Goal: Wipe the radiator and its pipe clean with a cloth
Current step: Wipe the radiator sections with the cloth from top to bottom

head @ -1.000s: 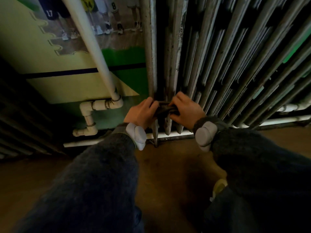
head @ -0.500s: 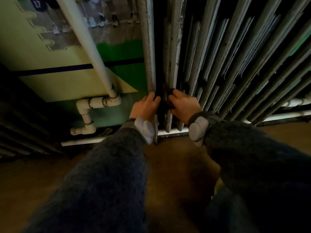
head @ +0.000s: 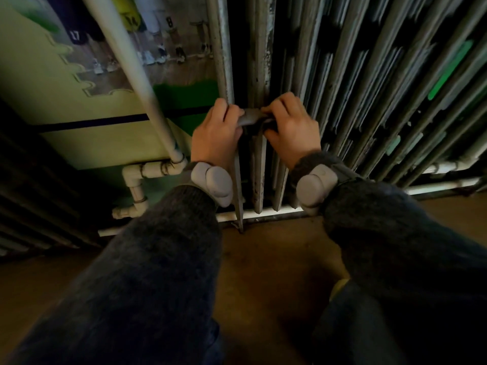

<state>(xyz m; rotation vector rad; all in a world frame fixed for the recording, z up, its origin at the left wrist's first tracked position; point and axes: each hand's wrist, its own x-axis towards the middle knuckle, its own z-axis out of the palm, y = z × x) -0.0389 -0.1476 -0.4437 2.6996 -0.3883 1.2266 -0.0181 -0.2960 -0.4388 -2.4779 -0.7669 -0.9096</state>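
Gripping the cloth (head: 251,119) in left hand (head: 214,135) and right hand (head: 292,130), you rub one radiator fin (head: 261,61); the pipe (head: 126,61) likely remains.

My left hand (head: 214,133) grips the left end of the cloth (head: 250,119), fingers curled over it, and my right hand (head: 291,130) pinches its right end, knuckles up. Both forearms (head: 163,259) reach up toward the cloth from below, wrists level and close on either side of it.
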